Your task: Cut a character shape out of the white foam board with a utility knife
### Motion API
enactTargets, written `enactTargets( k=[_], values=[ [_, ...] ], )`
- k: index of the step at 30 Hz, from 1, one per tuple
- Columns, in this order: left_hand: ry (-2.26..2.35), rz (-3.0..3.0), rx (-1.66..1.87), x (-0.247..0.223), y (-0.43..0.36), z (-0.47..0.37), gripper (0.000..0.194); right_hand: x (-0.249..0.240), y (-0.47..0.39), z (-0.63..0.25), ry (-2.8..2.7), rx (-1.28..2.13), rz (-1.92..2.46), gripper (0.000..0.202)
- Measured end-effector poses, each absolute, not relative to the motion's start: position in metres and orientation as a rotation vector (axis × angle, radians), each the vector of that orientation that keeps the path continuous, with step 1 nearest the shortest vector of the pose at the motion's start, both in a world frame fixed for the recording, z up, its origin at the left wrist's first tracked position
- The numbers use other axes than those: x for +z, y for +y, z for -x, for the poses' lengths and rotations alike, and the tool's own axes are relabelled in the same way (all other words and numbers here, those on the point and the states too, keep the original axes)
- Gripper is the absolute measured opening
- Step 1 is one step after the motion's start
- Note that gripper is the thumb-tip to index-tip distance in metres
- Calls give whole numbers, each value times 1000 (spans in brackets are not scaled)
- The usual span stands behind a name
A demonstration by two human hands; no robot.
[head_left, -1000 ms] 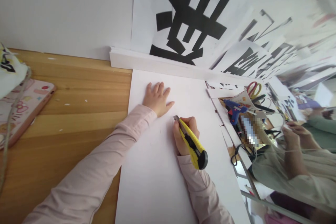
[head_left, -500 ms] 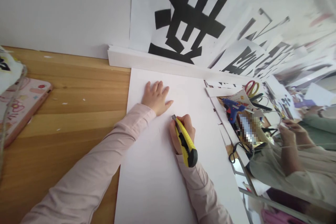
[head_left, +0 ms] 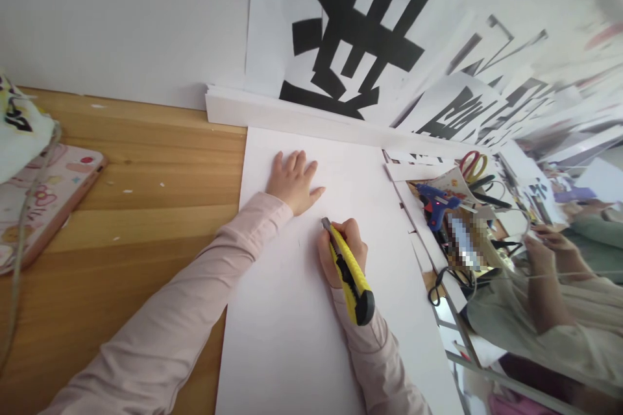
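Note:
A large white sheet of paper (head_left: 287, 324) lies on the wooden table. Flat on its upper part rests my left hand (head_left: 294, 185), fingers spread and holding nothing. My right hand (head_left: 357, 240) grips a yellow and black utility knife (head_left: 348, 266) below and to the right of it. The knife's tip end points up and left toward the left hand, close over the paper; whether the blade touches the sheet I cannot tell. A short faint mark shows on the paper left of the knife.
Left lies a phone in a pink case (head_left: 58, 194) with a cable over it. Right are a blue glue gun (head_left: 438, 201), scissors (head_left: 473, 165) and a black cord. Sheets with black characters (head_left: 360, 32) stand along the wall. Another person's hands (head_left: 549, 249) are at far right.
The whole view has shifted slightly. My right hand with the utility knife has moved down a little. The left hand stays flat on the paper.

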State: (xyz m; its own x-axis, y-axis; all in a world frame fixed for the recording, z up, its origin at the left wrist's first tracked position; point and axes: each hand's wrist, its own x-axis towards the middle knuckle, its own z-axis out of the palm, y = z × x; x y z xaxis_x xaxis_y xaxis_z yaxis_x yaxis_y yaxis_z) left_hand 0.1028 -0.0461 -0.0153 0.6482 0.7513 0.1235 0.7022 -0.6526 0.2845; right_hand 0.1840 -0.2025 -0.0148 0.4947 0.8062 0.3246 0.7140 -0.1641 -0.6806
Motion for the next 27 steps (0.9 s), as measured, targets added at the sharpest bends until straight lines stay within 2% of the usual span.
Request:
enactTargets(
  k=[9,14,27],
  values=[
    [1181,-2647,351,-16,-46,-103,64,-7,-220,-165,-1133,187,1918,13],
    [1178,-2649,349,-16,-46,-103,64,-4,-211,-167,-1007,50,1912,13],
    [1174,-2646,331,-14,-47,-102,64,-11,-198,-180,-1154,97,1955,16]
  ],
)
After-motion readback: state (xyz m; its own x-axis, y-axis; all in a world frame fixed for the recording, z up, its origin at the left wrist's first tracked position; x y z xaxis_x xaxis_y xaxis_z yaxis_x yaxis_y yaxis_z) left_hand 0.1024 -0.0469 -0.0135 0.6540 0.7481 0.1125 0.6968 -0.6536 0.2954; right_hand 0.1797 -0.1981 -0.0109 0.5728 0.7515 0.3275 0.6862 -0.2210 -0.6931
